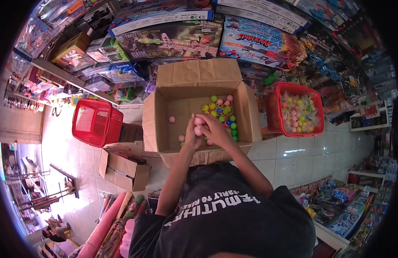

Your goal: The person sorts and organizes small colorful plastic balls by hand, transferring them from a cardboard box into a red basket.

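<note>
From my feed: two plain pink balls, held together over an open brown cardboard box, flaps folded outward. Inside I note a lone pink ball at left; yellow balls bunched right of centre; green balls strung near the right wall. All loose.

This is looking like a toy shop. Beyond the left hand and right hand, a Spiderman box and a toy gun box are standing with other boxes. Left and right of the hands, more packed toys are filling shelves.
</note>
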The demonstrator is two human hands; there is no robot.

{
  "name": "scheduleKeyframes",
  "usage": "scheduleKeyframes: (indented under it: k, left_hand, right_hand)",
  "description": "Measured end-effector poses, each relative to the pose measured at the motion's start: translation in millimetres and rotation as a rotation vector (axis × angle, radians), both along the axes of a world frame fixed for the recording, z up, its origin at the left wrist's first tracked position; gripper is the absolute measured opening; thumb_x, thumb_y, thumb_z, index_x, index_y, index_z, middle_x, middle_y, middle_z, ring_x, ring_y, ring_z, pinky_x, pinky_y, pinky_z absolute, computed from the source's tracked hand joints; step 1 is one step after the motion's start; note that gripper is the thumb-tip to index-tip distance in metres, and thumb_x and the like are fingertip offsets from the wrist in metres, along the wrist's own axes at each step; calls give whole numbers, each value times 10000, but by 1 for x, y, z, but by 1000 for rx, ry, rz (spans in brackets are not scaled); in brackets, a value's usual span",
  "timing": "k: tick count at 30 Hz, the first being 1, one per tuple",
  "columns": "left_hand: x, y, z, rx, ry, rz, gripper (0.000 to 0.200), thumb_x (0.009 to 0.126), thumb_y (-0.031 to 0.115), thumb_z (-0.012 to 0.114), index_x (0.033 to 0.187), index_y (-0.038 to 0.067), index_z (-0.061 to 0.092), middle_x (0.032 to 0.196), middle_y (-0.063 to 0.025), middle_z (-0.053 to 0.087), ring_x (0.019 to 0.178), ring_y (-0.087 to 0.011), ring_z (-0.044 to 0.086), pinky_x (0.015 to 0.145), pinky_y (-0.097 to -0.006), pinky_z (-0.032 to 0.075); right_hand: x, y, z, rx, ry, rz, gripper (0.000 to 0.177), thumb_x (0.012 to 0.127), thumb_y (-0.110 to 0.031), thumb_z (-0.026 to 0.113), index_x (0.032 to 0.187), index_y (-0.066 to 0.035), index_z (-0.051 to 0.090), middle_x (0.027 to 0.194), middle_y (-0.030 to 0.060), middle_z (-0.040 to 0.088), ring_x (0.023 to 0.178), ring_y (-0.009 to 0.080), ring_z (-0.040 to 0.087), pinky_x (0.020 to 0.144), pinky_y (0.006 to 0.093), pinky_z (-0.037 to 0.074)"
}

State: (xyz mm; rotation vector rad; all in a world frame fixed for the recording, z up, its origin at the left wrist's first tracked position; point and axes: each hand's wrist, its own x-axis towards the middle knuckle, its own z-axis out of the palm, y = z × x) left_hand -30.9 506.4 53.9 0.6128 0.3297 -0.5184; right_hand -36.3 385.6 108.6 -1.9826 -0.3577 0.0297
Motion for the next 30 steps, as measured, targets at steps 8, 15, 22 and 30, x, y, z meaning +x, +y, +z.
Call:
scheduleKeyframes:
  k: [8,15,22,30]
  left_hand:
    - [-31,-29,18,-84,-5,-224,428,905,489,370,1063,114,503,959,-70,585,888,-193,589,784,-387,499]
    - [-50,-78,24,-180,103,-347,445,889,512,381,1073,129,514,1056,-84,564,960,-239,562,802,-474,470]
    - [-82,-173,20,-331,43,-531,437,877,519,414,1053,134,520,1036,-81,569,959,-230,560,772,-427,471]
    - [-132,-273,8,-328,157,-517,436,875,529,425,1019,128,519,1012,-85,561,896,-234,557,745,-415,474]
  right_hand:
    - [-47,-29,32,-270,-161,-227,318,766,-112,607,1073,-49,553,1008,124,601,926,292,564,777,376,453]
    - [-88,-91,32,-169,-248,-381,284,756,-124,619,1021,-40,561,999,129,569,908,306,552,790,370,435]
    - [-154,-185,17,-24,-124,-545,267,783,-119,609,1024,-19,555,987,104,569,901,242,554,762,327,436]
    - [-206,-286,1,-49,-151,-565,278,783,-113,604,1033,-9,539,980,108,565,915,249,549,790,333,431]
